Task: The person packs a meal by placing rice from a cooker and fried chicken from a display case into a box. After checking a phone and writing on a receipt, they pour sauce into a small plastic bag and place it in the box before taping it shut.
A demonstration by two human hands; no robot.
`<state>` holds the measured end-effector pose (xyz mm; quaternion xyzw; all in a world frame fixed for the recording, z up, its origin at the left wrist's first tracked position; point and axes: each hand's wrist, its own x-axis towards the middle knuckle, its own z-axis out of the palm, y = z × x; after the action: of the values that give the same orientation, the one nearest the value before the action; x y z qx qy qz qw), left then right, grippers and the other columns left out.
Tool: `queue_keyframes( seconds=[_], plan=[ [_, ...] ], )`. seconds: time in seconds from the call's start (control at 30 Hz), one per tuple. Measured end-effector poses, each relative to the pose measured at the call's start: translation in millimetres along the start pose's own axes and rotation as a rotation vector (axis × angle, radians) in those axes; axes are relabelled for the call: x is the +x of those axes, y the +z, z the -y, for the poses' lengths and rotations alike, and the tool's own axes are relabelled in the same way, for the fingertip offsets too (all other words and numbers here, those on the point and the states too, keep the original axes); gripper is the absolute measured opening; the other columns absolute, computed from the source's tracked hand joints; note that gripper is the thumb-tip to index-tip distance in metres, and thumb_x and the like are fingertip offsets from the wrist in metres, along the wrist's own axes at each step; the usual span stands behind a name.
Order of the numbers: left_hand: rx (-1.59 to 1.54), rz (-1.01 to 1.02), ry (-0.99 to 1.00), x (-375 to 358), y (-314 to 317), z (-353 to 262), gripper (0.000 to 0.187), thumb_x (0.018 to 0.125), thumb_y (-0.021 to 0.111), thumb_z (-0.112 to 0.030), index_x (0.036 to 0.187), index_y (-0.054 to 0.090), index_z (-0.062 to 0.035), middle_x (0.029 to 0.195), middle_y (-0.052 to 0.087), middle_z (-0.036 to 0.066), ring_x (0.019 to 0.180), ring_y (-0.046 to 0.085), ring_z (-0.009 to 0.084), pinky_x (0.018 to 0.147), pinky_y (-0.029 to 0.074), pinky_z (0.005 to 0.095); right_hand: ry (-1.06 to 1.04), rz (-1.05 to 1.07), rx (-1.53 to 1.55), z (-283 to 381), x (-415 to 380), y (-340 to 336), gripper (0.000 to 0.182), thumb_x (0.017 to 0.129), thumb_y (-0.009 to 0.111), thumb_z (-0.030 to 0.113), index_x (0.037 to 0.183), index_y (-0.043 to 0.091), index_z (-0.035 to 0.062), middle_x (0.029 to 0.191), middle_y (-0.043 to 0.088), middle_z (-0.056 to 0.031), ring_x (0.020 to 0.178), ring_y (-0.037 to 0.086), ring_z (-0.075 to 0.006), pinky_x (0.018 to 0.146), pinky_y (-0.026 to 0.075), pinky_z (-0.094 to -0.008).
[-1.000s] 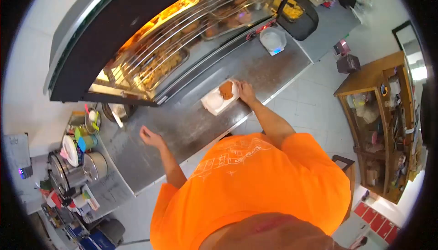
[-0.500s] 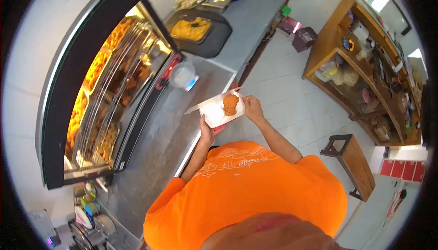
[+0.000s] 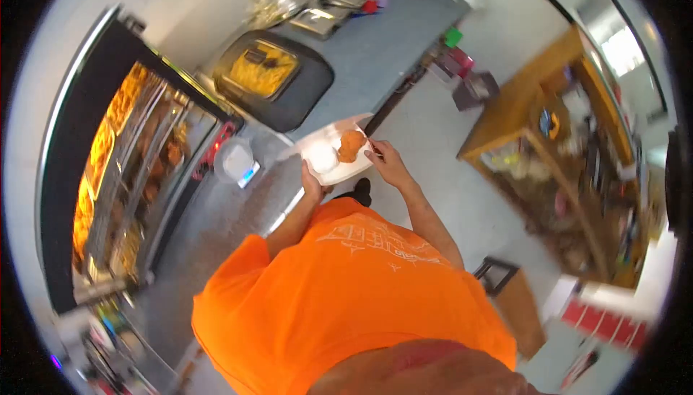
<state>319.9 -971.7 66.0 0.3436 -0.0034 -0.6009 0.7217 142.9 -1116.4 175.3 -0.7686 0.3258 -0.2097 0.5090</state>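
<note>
I hold an open white takeaway box (image 3: 328, 135) in front of my chest, its lid folded back on the far side. Inside it, a white mound (image 3: 320, 158) that looks like rice fills the left part, and a piece of fried chicken (image 3: 351, 146) lies at the right. My left hand (image 3: 312, 184) grips the near left corner from below, some fingers hidden under the box. The right end is pinched by my right hand (image 3: 388, 163). Left of the box, a kitchen scale (image 3: 249, 173) with a lit display bears a round clear container (image 3: 234, 160).
A lit food warmer (image 3: 137, 178) with fried food stands on the counter (image 3: 238, 218) at the left. A tray of yellow food (image 3: 263, 69) sits farther back on a dark tray. To the right are a wooden cabinet (image 3: 516, 113) and a wooden bench (image 3: 518, 301).
My view has turned and my body has shifted, so the room appears displaced. The box stays in both hands, with the chicken and white mound still inside.
</note>
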Motion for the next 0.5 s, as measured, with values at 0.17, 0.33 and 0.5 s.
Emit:
queue_keyframes(
  seconds=[0.17, 0.33, 0.5],
  plan=[
    [-0.063, -0.483, 0.340, -17.7, -69.7, 17.5, 0.066, 0.094, 0.019, -0.057, 0.133, 0.044, -0.0096, 0.118, 0.058, 0.016, 0.090, 0.062, 0.0278, 0.053, 0.053, 0.0344, -0.050, 0.379, 0.083, -18.1, 26.5, 7.2, 0.046, 0.092, 0.057, 0.024, 0.130, 0.048, -0.0017, 0.120, 0.057, -0.0173, 0.109, 0.056, -0.0225, 0.093, 0.045, -0.0325],
    [0.352, -0.873, 0.588, -121.1, -114.3, 12.3, 0.063, 0.095, 0.026, -0.055, 0.134, 0.041, -0.0075, 0.123, 0.054, 0.016, 0.105, 0.060, 0.0301, 0.066, 0.058, 0.0381, 0.065, 0.533, -0.040, -65.9, 10.3, 38.7, 0.043, 0.093, 0.056, 0.027, 0.124, 0.052, -0.0021, 0.114, 0.062, -0.0116, 0.099, 0.060, -0.0174, 0.087, 0.046, -0.0313],
    [0.024, -1.319, 0.653, -256.2, -125.1, -4.1, 0.063, 0.094, 0.029, -0.054, 0.129, 0.046, -0.0039, 0.120, 0.056, 0.017, 0.103, 0.061, 0.0300, 0.069, 0.059, 0.0388, 0.021, 0.852, -0.040, -71.9, -26.9, 94.2, 0.041, 0.092, 0.056, 0.031, 0.122, 0.056, 0.0029, 0.104, 0.063, -0.0075, 0.090, 0.060, -0.0153, 0.076, 0.047, -0.0299]
  ],
)
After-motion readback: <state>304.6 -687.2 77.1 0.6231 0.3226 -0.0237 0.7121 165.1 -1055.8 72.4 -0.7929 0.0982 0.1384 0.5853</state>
